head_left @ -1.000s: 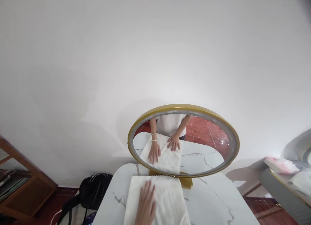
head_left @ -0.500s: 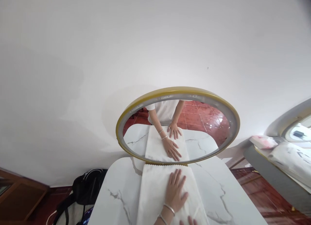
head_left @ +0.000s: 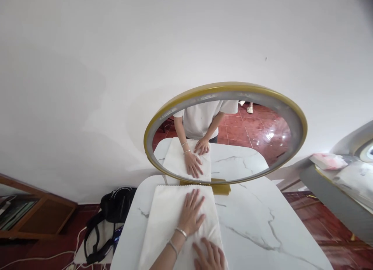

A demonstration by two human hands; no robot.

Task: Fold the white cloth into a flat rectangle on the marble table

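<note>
A white cloth [head_left: 166,219] with a zigzag far edge lies flat on the white marble table [head_left: 256,227]. My left hand [head_left: 190,212], with two bracelets at the wrist, lies flat on the cloth's far right part, fingers stretched out. My right hand [head_left: 210,255] rests open on the cloth's near right corner, partly cut off by the picture's bottom edge. A round gold-framed mirror [head_left: 224,89] stands at the table's far end and reflects both hands, the cloth and my white shirt.
A white wall rises behind the mirror. A black bag [head_left: 115,207] with cables lies on the red floor left of the table. A wooden shelf [head_left: 32,215] stands at far left. Another marble surface with a pink-white packet [head_left: 329,161] is at right.
My left hand slid from the cloth's left side toward its right and far part. My right hand came into view at the near edge. The view tilted down, showing more table.
</note>
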